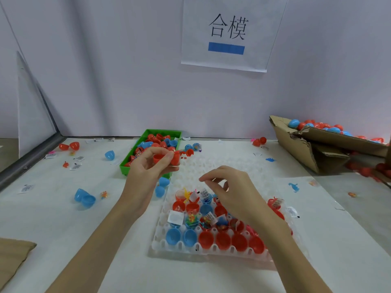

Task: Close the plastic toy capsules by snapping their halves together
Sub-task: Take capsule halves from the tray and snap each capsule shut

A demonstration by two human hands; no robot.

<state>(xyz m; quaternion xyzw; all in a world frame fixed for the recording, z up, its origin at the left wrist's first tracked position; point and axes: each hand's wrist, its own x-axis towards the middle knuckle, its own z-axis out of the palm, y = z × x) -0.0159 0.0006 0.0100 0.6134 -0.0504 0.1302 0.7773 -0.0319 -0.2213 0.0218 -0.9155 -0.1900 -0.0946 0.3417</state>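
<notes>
Left hand point(148, 163) pinching a red capsule point(164, 159) above the green bin point(124, 167); right hand point(228, 187) loosely curled, holding nothing, over the white tray point(160, 246).
Risk, my judgement: halves misaligned under my fingertips could slip or fail to snap. Tray holds filled open halves and closed eggs; bin holds loose red and blue halves; cardboard box point(313, 151) holds finished eggs.

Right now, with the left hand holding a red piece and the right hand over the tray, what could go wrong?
The red capsule half sits only in the left hand fingertips, so it could slip. The right hand hovers low over the white tray, where toy packets stick up from open halves; it might knock one out. A protruding packet could also block a clean snap.
</notes>
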